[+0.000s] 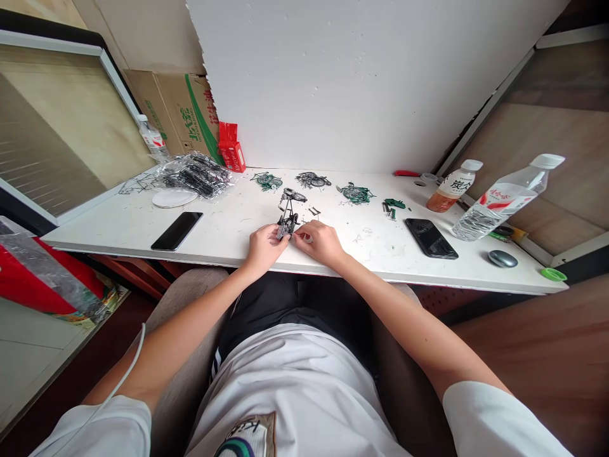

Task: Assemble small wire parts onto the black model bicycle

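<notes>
A small black model bicycle stands tilted over the front part of the white table, its far wheel pointing away from me. My left hand grips its near end between thumb and fingers. Close against the bicycle's right side, my right hand is closed in a pinch; whatever lies between those fingertips is too small to make out. Just beyond, a few tiny dark parts are scattered on the table. Behind them lie a heap of black parts and two green heaps, one left and one right.
On the left are a phone, a white disc and a plastic bag of black parts. Rightward lie green pieces, another phone, two bottles, one brown and one clear, and a grey oval object.
</notes>
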`<state>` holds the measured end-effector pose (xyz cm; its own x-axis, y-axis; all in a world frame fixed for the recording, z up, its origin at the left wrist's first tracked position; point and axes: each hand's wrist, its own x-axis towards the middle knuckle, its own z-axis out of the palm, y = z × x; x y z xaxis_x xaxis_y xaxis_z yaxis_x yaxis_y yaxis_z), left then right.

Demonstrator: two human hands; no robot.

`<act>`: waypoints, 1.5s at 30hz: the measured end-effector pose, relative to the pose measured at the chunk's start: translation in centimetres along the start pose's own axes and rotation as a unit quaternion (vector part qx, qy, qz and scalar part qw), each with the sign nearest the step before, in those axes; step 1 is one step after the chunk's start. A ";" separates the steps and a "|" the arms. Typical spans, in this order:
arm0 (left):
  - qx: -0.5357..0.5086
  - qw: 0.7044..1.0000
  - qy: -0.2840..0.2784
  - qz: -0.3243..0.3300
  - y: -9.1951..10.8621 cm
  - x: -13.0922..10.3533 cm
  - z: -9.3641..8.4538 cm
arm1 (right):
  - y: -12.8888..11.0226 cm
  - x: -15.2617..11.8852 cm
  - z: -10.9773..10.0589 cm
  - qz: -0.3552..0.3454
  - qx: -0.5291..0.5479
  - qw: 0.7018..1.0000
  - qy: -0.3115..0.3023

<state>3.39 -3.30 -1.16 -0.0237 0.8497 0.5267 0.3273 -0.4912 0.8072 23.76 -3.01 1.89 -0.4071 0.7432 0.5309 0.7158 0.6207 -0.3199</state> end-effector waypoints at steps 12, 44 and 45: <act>-0.043 0.997 -0.035 -0.056 0.7 0.1 -0.1 | 0.4 0.1 0.0 0.012 0.032 0.999 -0.008; -0.061 0.996 -0.048 -0.034 1.2 0.0 -0.3 | 1.7 0.1 0.7 0.012 0.069 0.997 0.018; -0.067 0.996 -0.046 -0.038 1.1 0.0 -0.3 | 1.7 0.1 0.6 0.013 0.073 0.997 0.025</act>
<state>3.47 -3.90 -0.18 0.0441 0.8965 0.4408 0.1985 -0.4403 0.8756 24.54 -1.75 0.91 -0.3586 0.7480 0.5585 0.6344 0.6342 -0.4420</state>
